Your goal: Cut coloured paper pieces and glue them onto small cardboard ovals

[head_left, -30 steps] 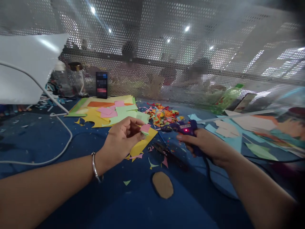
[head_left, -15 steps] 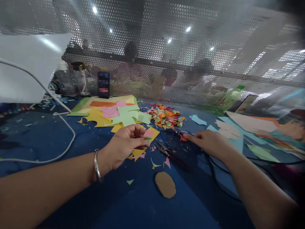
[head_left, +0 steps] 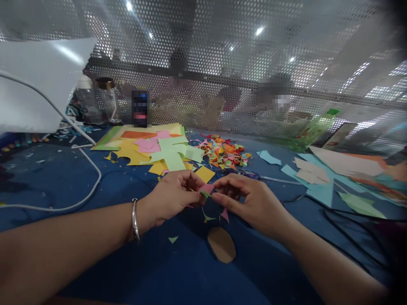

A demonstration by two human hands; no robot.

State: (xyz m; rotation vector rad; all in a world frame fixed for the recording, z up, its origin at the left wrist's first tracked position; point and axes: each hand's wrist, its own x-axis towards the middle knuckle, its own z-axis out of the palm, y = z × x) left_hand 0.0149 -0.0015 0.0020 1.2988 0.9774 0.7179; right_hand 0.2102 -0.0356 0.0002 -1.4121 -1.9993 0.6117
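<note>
Above the table (head_left: pixel 143 271), apparently adjusting pink-and-green paper (head_left: pixel 207 189) pinched by left fingers (head_left: pixel 190 197), with grip unclear for right fingers (head_left: pixel 226 201), next needing steady pressure.

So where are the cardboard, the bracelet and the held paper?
Cardboard (head_left: pixel 221 245): head view, middle of its flat face.
Bracelet (head_left: pixel 135 220): head view, outside of the silver band.
Held paper (head_left: pixel 207 188): head view, its pink part.

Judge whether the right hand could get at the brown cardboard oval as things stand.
Probably yes: the cardboard oval lies uncovered, close by, with nothing seen blocking the right hand, though its fingertips are at the pink-and-green paper.
</note>
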